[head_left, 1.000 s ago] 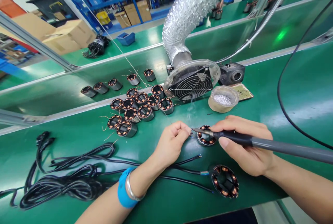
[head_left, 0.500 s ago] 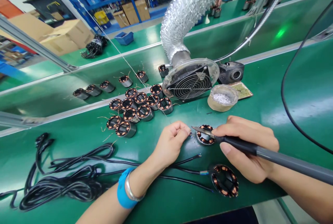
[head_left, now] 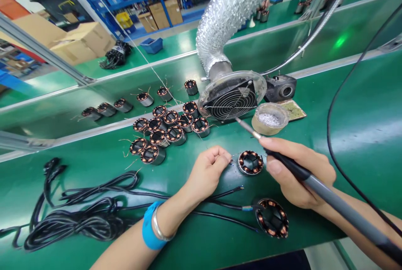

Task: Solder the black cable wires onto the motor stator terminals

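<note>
right now your right hand (head_left: 303,173) is closed around the soldering iron (head_left: 293,165), its tip pointing up and left, just in front of the round fan grille (head_left: 233,101). your left hand (head_left: 210,169) is pinched narrow, thumb against forefinger, with fine wire ends (head_left: 231,161) poking out from the fingertips. just right of those ends the near stator (head_left: 250,163) sits on the green worktop (head_left: 354,136), between your two hands and touching neither as far as you can see; nearer you, below your right hand, lies the larger-looking stator (head_left: 271,218), with a black cable (head_left: 228,205) reaching its left rim. left of the fan, a cluster of stators (head_left: 169,125) stands close together, thin wires sticking out. at the far right of the fan are the tub of silvery bits (head_left: 270,119), the flat greenish pad (head_left: 292,111) beside it and a dark metal block (head_left: 280,88). over on the left, coiled black cables (head_left: 75,226) spread across the worktop, some running beneath your left forearm, by the blue wristband (head_left: 152,226).
</note>
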### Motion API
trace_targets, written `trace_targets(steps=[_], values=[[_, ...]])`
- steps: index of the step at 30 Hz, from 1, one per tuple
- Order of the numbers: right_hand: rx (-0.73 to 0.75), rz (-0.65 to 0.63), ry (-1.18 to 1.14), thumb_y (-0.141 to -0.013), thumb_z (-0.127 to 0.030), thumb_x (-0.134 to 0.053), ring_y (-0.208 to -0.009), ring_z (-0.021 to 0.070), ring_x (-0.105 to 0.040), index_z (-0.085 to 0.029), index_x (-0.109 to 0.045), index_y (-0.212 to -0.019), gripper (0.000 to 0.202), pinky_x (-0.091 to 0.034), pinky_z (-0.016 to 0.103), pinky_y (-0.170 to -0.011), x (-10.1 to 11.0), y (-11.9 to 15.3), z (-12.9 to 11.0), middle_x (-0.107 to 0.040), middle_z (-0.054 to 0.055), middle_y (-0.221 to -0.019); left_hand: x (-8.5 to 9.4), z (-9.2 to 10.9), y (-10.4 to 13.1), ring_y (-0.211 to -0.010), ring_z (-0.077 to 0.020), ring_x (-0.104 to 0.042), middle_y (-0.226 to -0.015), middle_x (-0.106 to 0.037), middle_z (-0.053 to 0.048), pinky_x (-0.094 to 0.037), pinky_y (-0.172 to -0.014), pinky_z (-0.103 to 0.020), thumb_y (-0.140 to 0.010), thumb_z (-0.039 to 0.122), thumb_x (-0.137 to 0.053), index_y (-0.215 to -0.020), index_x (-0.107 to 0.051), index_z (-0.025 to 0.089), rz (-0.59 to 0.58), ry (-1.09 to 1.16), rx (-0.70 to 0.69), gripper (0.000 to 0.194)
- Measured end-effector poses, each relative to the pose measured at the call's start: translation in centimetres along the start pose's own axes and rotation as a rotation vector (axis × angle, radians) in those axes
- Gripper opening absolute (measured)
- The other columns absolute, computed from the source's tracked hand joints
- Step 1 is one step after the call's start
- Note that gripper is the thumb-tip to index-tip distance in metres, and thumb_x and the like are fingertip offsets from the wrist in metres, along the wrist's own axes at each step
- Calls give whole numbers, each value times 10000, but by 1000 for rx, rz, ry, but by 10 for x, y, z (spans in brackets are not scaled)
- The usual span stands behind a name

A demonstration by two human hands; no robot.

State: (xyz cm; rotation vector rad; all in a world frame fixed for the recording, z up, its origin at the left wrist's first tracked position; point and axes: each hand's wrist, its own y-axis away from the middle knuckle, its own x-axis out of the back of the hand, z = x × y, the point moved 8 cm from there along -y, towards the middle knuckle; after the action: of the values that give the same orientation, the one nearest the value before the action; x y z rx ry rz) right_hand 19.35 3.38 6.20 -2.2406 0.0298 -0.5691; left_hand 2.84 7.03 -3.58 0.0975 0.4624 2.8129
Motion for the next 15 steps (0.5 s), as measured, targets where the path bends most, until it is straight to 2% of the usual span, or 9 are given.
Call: trace_targets(steps=[3,5,10,15], values=[[-33,0,-30,-915,-81,-566,-564,116,-633,-272,-572,-1320,448,-555,256,-551,-5,2,6,-718,-19,-825,-1,0,-1,-429,-58,-197,-497,-294,113,-185,-453,-210,-831,365,-566,-721,-512,186,0,17,1,216],[-23,-40,-31,-918,-57,-555,-591,115,-651,-265,-606,-1248,393,-562,242,-574,-12,1,7,-708,-26,-778,-1,1,-1,-431,-58,-200,-502,-298,111,-184,-451,-209,-830,370,-572,-718,-507,187,-3,28,2,224],[30,-103,36,-872,-71,-638,-667,128,-638,-228,-630,-1031,223,-541,254,-630,-28,-9,6,-722,1,-859,-6,2,1,-451,-60,-190,-528,-301,103,-173,-447,-209,-847,448,-586,-711,-476,189,-77,69,-6,313],[129,-238,26,-894,-76,-575,-659,138,-581,-195,-617,-1018,177,-500,262,-622,-48,-14,1,-704,12,-815,-5,1,4,-494,-77,-231,-568,-329,86,-198,-464,-218,-895,518,-540,-777,-490,184,-182,39,-24,358]])
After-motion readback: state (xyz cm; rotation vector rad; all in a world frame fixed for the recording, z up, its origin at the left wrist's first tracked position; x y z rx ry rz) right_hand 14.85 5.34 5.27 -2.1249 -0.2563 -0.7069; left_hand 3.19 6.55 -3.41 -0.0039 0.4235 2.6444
